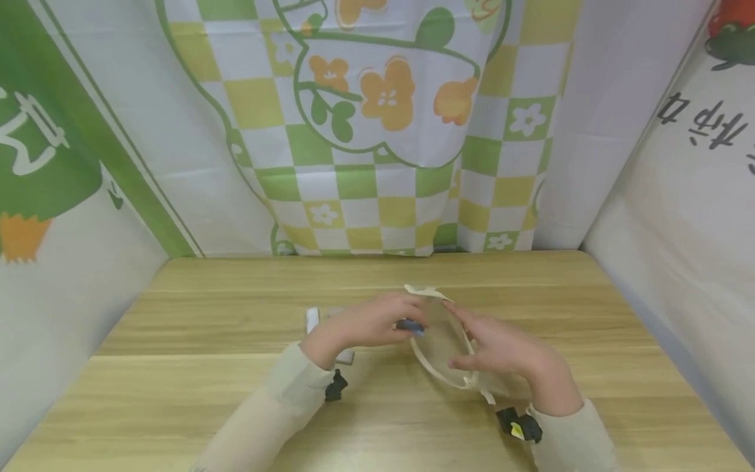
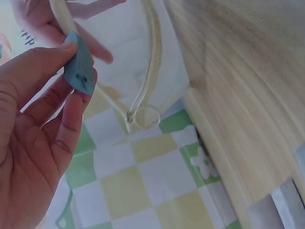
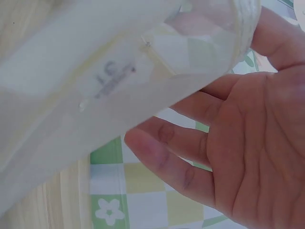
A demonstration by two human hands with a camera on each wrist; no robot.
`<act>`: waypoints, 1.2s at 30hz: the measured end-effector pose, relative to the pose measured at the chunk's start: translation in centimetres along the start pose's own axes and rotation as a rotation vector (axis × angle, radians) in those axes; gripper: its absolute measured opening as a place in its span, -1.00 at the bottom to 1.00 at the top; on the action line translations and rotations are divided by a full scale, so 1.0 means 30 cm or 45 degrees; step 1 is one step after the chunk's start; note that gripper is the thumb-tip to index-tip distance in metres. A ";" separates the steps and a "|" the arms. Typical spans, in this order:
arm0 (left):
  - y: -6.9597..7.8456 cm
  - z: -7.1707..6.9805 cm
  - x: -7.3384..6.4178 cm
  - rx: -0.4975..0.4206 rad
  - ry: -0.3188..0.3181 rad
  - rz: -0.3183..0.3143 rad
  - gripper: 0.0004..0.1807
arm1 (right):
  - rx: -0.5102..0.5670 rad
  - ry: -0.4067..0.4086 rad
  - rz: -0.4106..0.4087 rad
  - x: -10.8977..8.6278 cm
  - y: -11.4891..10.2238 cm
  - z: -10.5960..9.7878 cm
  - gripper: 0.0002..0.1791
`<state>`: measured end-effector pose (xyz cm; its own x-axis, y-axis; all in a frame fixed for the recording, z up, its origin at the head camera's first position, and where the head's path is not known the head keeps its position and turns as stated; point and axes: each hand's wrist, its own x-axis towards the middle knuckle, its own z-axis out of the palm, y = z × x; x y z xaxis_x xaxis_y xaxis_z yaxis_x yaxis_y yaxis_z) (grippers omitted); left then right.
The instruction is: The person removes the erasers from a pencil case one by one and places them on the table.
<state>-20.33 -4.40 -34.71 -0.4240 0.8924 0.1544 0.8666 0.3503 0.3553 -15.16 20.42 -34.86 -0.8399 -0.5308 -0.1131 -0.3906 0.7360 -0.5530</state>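
Observation:
My left hand (image 1: 380, 320) pinches a small blue block (image 2: 80, 69) between thumb and fingers, at the opening of a translucent pouch (image 1: 441, 337). The block has dark marks on its face, but its exact kind is unclear. Cream zip edging (image 2: 153, 52) runs round the pouch's mouth, which gapes wide. With its thumb at the rim and other fingers along the outside, my right hand (image 1: 504, 347) holds the pouch by its right side. Blurred dark print shows through the pouch wall (image 3: 52, 119) in the right wrist view.
Left of the pouch, a white stick-like item (image 1: 312, 319) and a pale flat item (image 1: 345, 356) lie on the wooden table (image 1: 224, 314), partly behind my left hand and wrist. A checked curtain (image 1: 377, 210) hangs at the table's back edge.

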 end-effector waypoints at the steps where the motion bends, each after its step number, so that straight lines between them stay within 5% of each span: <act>1: 0.001 -0.006 -0.010 -0.001 0.008 -0.008 -0.77 | -0.005 -0.001 0.004 0.001 -0.002 -0.001 0.06; 10: 0.010 -0.057 -0.091 0.015 0.050 -0.096 -0.75 | 0.006 -0.018 0.018 0.010 -0.013 -0.002 0.08; 24: 0.022 -0.035 -0.198 -0.037 0.206 -0.125 -0.76 | -0.029 -0.021 0.027 0.009 -0.008 -0.005 0.09; 36: 0.047 -0.019 -0.277 -0.037 0.207 -0.232 -0.68 | -0.041 -0.018 0.028 0.000 0.002 -0.009 0.10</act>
<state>-15.73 -11.48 -34.97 -0.6114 0.7569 0.2308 0.7651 0.4909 0.4167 -15.27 20.57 -34.66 -0.8434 -0.5196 -0.1366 -0.3839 0.7607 -0.5234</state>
